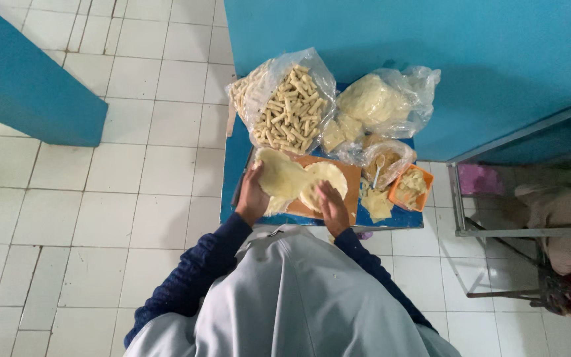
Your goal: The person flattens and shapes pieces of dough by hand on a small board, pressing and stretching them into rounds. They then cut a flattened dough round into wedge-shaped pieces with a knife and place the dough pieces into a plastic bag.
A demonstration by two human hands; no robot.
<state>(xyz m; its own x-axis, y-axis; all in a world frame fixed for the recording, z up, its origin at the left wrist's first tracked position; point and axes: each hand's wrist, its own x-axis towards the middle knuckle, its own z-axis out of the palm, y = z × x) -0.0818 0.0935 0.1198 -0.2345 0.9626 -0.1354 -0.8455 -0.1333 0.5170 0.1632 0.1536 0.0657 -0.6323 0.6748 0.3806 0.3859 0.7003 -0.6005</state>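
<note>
Your left hand (252, 197) pinched the edge of a thin, pale wrapper sheet (279, 175), lifting it off the stack (325, 182) on the wooden board (349, 173). Your right hand (333, 208) lay flat, fingers spread, on that stack. The sheet looked light, floppy and tearable; its rim seemed the safest hold.

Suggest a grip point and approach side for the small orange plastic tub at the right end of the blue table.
Probably best to pinch the orange plastic tub by its bare rim on the right-hand wall, coming in from the table's open right edge. Its top is open and heaped with pale filling, and a clear plastic bag of brownish filling crowds its left side, so a top or left approach looks blocked.
</note>
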